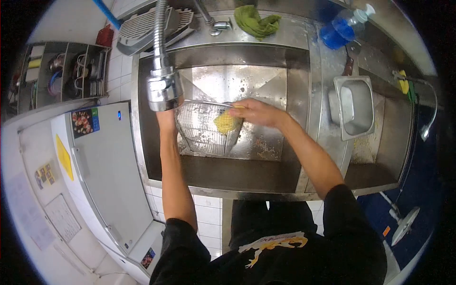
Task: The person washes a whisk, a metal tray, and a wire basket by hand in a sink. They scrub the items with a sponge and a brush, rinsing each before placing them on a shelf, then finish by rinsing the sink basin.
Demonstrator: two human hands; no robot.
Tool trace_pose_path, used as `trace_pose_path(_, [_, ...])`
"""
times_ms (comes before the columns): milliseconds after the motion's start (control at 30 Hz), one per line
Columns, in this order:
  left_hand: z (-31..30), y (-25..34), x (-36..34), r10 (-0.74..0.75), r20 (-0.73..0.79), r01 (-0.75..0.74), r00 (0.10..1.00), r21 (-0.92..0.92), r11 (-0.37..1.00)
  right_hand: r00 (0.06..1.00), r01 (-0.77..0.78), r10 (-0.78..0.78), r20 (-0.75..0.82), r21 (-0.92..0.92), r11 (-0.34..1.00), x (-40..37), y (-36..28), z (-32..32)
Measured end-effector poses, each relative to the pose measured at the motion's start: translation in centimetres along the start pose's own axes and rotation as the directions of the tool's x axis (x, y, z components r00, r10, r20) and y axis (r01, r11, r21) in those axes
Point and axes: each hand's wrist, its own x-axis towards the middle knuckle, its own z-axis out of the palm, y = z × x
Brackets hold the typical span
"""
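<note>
A wire mesh basket [197,126] is tilted inside the large steel sink [237,175]. My left hand [168,113] is at the basket's upper left corner, largely hidden behind the chrome spray head [164,90], so its fingers do not show. At the basket's right side, my right hand [251,113] has its fingers closed at the rim, around the edge of a yellow sponge or cloth [225,123]. The yellow piece lies against the mesh.
A green cloth [256,23] and grey slatted racks [147,28] lie behind the sink. On the right are a blue liquid bottle [343,29], a steel pan [356,108] and a second sink [375,173]. A white fridge [107,166] stands left.
</note>
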Motion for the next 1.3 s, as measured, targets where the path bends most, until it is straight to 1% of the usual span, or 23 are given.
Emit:
trace_pose_path(33, [-0.9, -1.1, 1.6, -0.120, -0.029, 0.123, 0.992, 0.151, 0.981, 0.997, 0.023, -0.012, -0.075, 0.134, 0.991, -0.1, 0.6, 0.7])
trace_pose_path(100, [-2.2, -4.7, 3.6, -0.204, -0.065, 0.210, 0.977, 0.097, 0.973, 0.979, 0.038, 0.041, -0.200, 0.376, 0.926, 0.4, 0.4, 1.8])
trace_pose_path(133, [-2.1, -5.6, 3.8, -0.206, -0.090, 0.214, 0.974, 0.096, 0.972, 0.982, 0.039, 0.033, -0.184, 0.372, 0.928, 1.4, -0.1, 1.7])
trace_pose_path(200, [-1.8, -6.4, 3.4, -0.255, -0.082, 0.257, 0.963, 0.023, 0.966, 0.871, -0.181, 0.271, -0.410, 0.243, 0.953, 3.4, -0.8, 1.6])
trace_pose_path(267, [-3.2, -5.7, 3.4, -0.474, 0.057, 0.472, 0.879, 0.043, 0.881, 0.889, -0.179, 0.283, -0.359, 0.296, 0.938, 3.7, -1.7, 2.0])
trace_pose_path(333, [-2.6, -5.8, 2.6, -0.587, -0.015, 0.581, 0.809, -0.129, 0.804, 0.967, 0.026, 0.134, -0.218, 0.606, 0.795, 3.6, -1.0, 2.4])
trace_pose_path(367, [-3.1, -6.3, 1.7, -0.573, -0.009, 0.565, 0.820, -0.157, 0.810, 0.986, 0.066, 0.052, -0.158, 0.658, 0.750, 3.0, -2.9, 2.8])
trace_pose_path(400, [-3.8, -6.8, 0.6, -0.558, -0.008, 0.547, 0.830, -0.185, 0.817, 0.990, 0.047, 0.051, -0.129, 0.659, 0.751, 3.0, -3.1, 3.6])
trace_pose_path(467, [-3.4, -8.9, 0.3, -0.562, 0.098, 0.532, 0.822, -0.488, 0.692, 0.986, 0.115, -0.007, -0.168, 0.645, 0.755, 3.6, -3.3, 4.4])
trace_pose_path(600, [-5.0, -12.3, 0.4, -0.478, 0.156, 0.488, 0.865, -0.489, 0.723, 0.968, 0.013, 0.106, -0.227, 0.469, 0.883, 4.8, -1.6, 3.5])
trace_pose_path(667, [-4.4, -9.1, -1.0, -0.533, 0.006, 0.488, 0.846, -0.410, 0.770, 0.957, -0.015, 0.144, -0.253, 0.451, 0.892, 5.9, -0.9, 2.9])
trace_pose_path(733, [-2.5, -4.1, -4.5, -0.476, -0.003, 0.433, 0.879, -0.411, 0.802, 0.869, -0.023, 0.195, -0.454, 0.356, 0.934, 7.3, -0.3, 2.4])
trace_pose_path(800, [-0.8, -1.5, -7.9, -0.300, -0.142, 0.315, 0.943, 0.090, 0.945, 0.862, -0.009, 0.193, -0.468, 0.367, 0.930, 7.6, -0.4, 2.5])
trace_pose_path(833, [-1.3, -3.0, -8.2, -0.322, -0.166, 0.346, 0.932, 0.141, 0.928, 0.855, -0.002, 0.119, -0.504, 0.228, 0.974, 7.8, 0.7, 2.2])
trace_pose_path(867, [-1.5, -1.6, -8.9, -0.457, -0.183, 0.483, 0.871, 0.147, 0.863, 0.854, 0.004, 0.044, -0.518, 0.092, 0.996, 8.1, 1.6, 2.8])
trace_pose_path(900, [-1.9, -4.3, -8.8, -0.435, -0.193, 0.445, 0.880, 0.010, 0.896, 0.929, -0.011, 0.168, -0.331, 0.429, 0.903, 7.5, -1.6, 3.8])
trace_pose_path(933, [-1.6, -3.4, -9.1, -0.505, -0.190, 0.521, 0.842, 0.041, 0.853, 0.942, -0.022, 0.163, -0.292, 0.432, 0.902, 7.5, -1.4, 4.6])
trace_pose_path(1033, [-1.9, -7.2, -8.4, -0.547, -0.138, 0.523, 0.826, -0.172, 0.835, 0.977, 0.076, 0.120, -0.178, 0.808, 0.584, 7.1, -0.2, 4.8])
trace_pose_path(1100, [-2.2, -6.2, -8.5, -0.555, -0.066, 0.537, 0.829, -0.179, 0.824, 0.960, 0.044, 0.175, -0.217, 0.736, 0.675, 5.9, 0.8, 4.8])
trace_pose_path(1167, [-1.9, -6.4, -8.6, -0.529, 0.013, 0.520, 0.849, -0.206, 0.829, 0.910, -0.122, 0.288, -0.297, 0.473, 0.873, 3.6, -0.4, 4.8])
trace_pose_path(1200, [-2.0, -7.5, -8.1, -0.499, 0.044, 0.495, 0.865, -0.231, 0.838, 0.872, -0.197, 0.352, -0.341, 0.413, 0.889, 2.8, -0.6, 4.7])
trace_pose_path(1267, [-1.7, -5.8, -7.6, -0.484, 0.019, 0.482, 0.875, -0.118, 0.868, 0.945, -0.186, 0.224, -0.238, 0.174, 0.967, 2.4, 0.0, 4.5])
trace_pose_path(1300, [-1.9, -4.1, -7.5, -0.516, 0.050, 0.518, 0.855, -0.116, 0.847, 0.949, -0.088, 0.064, -0.310, -0.066, 0.994, 2.6, -0.6, 5.4])
